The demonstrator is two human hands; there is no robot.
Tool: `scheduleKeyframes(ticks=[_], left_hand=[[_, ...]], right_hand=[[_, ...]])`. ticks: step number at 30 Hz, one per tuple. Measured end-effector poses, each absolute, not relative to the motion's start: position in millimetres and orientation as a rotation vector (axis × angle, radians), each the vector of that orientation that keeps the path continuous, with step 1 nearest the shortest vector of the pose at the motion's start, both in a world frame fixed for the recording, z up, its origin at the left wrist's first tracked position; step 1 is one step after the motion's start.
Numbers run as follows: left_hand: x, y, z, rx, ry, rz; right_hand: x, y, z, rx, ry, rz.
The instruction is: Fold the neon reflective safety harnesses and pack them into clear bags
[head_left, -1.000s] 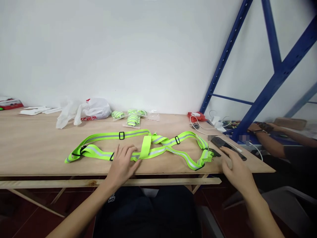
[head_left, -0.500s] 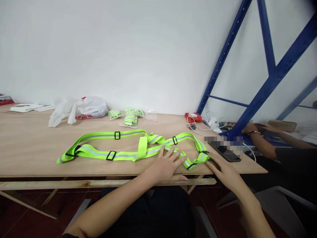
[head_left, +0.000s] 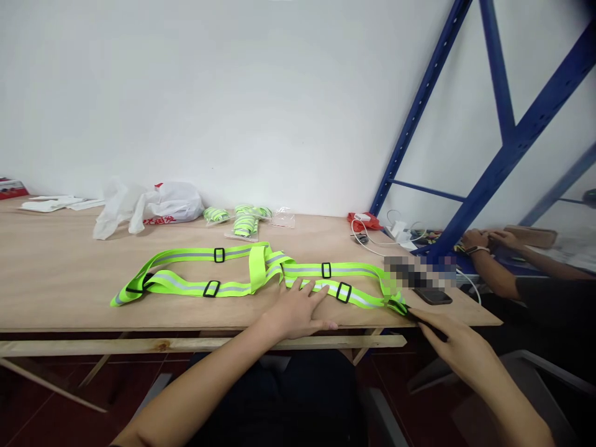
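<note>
At mid-left of the frame a white plastic bag (head_left: 179, 202) sits on the table (head_left: 60, 273), and lime reflective straps (head_left: 257, 270) stretch across the middle. Just below centre the left hand (head_left: 298, 308) touches them, fingers spread; apart from it, at lower right, the right hand (head_left: 444, 332) pinches their end, near a dark phone (head_left: 434, 296).

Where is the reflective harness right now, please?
In the head view, the harness lies along the near side of the table, left of the phone, with the left hand at its near edge and the right hand at its right end.
</note>
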State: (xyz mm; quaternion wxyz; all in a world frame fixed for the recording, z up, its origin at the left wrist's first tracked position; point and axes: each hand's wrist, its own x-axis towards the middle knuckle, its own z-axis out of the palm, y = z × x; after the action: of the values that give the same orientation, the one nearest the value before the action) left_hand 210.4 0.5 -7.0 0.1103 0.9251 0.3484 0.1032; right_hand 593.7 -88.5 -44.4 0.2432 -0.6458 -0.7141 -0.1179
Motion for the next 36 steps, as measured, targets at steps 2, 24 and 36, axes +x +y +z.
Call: scheduleKeyframes(ticks=[2,24,36], left_hand=[[203,-2,-8,2.739,1.042,0.318],[202,-6,-18,2.930,0.780,0.535],[109,-19,44,2.989,0.944,0.920]], right_hand=[[595,-84,-36,-1.796,-1.935,-0.433],[531,2,15,-2.016,-1.953,-0.747],[370,-21,5,-1.109,-2.204,-0.243]])
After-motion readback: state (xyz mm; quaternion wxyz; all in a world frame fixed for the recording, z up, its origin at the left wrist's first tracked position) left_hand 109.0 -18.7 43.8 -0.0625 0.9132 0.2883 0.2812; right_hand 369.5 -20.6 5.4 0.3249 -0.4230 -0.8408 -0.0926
